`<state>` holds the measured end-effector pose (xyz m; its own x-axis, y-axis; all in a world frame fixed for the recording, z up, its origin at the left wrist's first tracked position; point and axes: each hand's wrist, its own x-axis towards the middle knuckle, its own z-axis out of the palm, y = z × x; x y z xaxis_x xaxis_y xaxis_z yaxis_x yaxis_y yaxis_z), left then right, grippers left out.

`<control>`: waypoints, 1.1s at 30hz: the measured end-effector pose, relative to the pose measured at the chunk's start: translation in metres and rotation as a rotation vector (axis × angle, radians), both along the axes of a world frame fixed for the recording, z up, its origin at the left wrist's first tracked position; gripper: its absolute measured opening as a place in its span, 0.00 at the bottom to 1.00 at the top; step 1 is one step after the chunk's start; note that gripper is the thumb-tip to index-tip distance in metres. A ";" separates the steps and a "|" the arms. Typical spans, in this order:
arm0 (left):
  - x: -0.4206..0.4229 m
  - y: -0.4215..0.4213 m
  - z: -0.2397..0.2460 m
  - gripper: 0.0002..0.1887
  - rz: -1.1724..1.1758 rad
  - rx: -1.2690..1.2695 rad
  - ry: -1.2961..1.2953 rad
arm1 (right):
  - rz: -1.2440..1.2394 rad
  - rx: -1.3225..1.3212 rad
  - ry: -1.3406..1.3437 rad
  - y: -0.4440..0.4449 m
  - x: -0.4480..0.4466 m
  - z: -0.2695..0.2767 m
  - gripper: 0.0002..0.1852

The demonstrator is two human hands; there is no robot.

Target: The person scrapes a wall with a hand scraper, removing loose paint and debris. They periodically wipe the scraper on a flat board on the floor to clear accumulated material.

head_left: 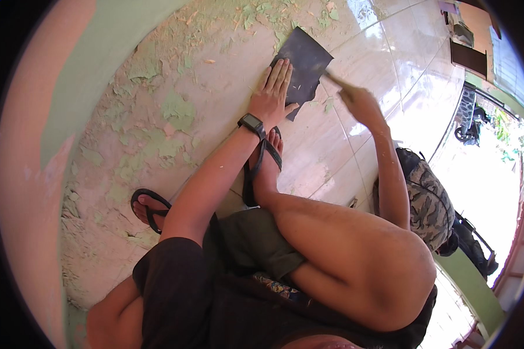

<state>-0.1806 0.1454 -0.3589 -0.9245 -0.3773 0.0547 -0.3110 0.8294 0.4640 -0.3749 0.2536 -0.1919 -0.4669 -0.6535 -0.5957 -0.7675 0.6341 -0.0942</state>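
A dark sheet that looks like sandpaper (305,65) lies on the tiled floor, its lower edge torn and ragged. My left hand (273,94) rests flat on its left side, fingers straight and thumb spread, with a black watch (252,124) on the wrist. In my right hand (361,104) is a narrow hand tool (334,80), blurred; its kind cannot be told. The tool's far end meets the sheet's right edge, or lies just beside it. A few small pale flakes sit on the sheet.
Peeled green paint flakes (177,109) litter the floor along the painted wall (48,131) at left. My sandalled feet (268,161) are close below the sheet. A camouflage backpack (428,196) stands at right. Beyond it, a motorcycle (471,126) shows outside the bright opening.
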 end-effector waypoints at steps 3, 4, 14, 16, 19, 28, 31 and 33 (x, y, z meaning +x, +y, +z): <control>0.000 0.000 -0.002 0.56 0.013 -0.066 -0.062 | -0.185 -0.690 0.380 0.007 -0.021 -0.020 0.20; 0.005 -0.003 -0.003 0.56 0.020 -0.069 -0.082 | -0.299 -0.970 0.390 -0.012 0.006 -0.027 0.20; -0.002 0.001 0.003 0.54 -0.010 -0.065 -0.024 | 0.157 -0.240 0.417 0.032 0.006 -0.079 0.28; 0.004 0.001 0.003 0.54 -0.002 -0.071 -0.050 | -0.088 -0.615 0.361 0.025 0.004 -0.071 0.25; 0.011 -0.006 -0.002 0.55 0.013 -0.080 -0.079 | -0.589 -1.084 0.062 -0.008 0.021 -0.038 0.14; -0.003 0.002 0.008 0.55 -0.033 -0.074 -0.048 | -0.382 -0.542 0.017 0.067 0.007 -0.086 0.13; 0.006 -0.003 0.002 0.56 -0.012 -0.059 -0.060 | -0.570 -0.597 0.048 0.026 0.036 -0.059 0.15; 0.004 -0.001 0.004 0.56 -0.017 -0.061 -0.036 | -0.597 -0.641 -0.049 0.031 0.035 -0.064 0.16</control>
<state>-0.1768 0.1446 -0.3552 -0.9326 -0.3582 0.0433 -0.3122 0.8612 0.4012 -0.3400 0.2846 -0.2554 -0.8213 -0.5239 -0.2259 -0.3102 0.7423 -0.5940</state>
